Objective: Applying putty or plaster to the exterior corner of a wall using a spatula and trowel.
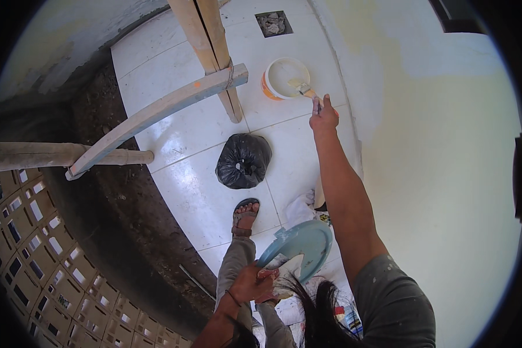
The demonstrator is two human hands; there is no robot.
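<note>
My right hand reaches forward, closed round the handle of a paintbrush. Its bristles are over the rim of a white paint bucket with an orange band, which has pale paint inside. Close to my body, my left hand is closed on a crumpled white and reddish piece, perhaps a rag or a packet. A round blue-green lid is right beside that hand; I cannot tell whether the hand also grips it. Strands of dark hair cover part of this area.
A tied black plastic bag sits on the white tiled floor. Bamboo poles and a crosspiece stand at the left. A pale, patchily painted wall runs along the right. A square floor opening lies beyond the bucket.
</note>
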